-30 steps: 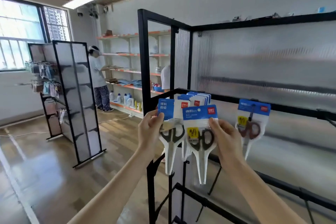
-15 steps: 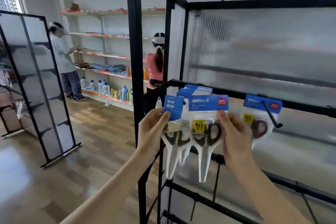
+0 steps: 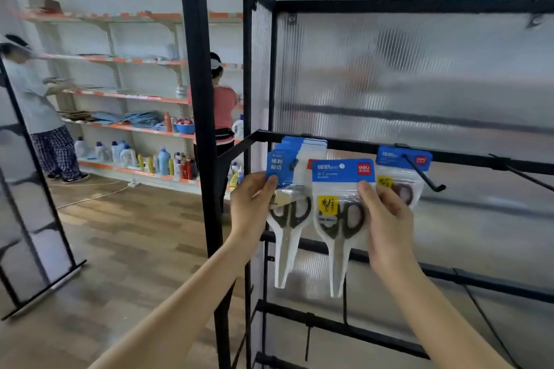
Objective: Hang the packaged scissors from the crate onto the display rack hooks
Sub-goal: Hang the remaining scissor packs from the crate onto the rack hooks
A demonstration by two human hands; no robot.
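Note:
My right hand pinches a packaged pair of scissors with a blue header card, held upright in front of the black display rack. My left hand grips the front pack of a row of scissor packs hanging on a hook at the rack's left end. Another scissor pack hangs on a black hook just right of my right hand. No crate is in view.
The rack has a ribbed translucent back panel and lower black bars. An empty hook sticks out at the far right. Two people stand at store shelves to the left. A dark panel stand is on the wooden floor.
The view has swung right and closer to the rack. Both hands keep their holds on the packs; the right hand's pack has shifted slightly right of the hanging row.

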